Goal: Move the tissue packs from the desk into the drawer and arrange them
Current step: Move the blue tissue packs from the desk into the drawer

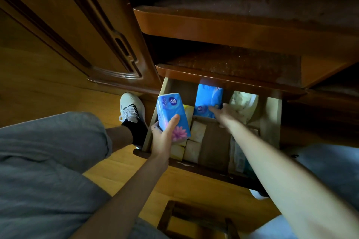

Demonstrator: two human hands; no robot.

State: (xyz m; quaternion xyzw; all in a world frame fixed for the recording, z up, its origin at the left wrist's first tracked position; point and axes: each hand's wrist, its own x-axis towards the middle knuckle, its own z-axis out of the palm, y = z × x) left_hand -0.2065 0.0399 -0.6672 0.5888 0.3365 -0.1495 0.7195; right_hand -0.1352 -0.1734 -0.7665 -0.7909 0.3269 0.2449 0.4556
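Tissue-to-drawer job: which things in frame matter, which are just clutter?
Job:
- blue pack, held in left hand
- second blue pack, at the back of the drawer, right hand on it

Clutter:
- beige packs already in the drawer
- white bag
- sneaker
- stool
- cabinet door

The left hand [165,137] hovers over the near-left corner of the open drawer [272,114], thumb up, fingers curled round a blue tissue pack [172,114]. The right arm stretches further, its hand [225,113] deep at the drawer's back, fingertips touching a second blue pack [207,99].
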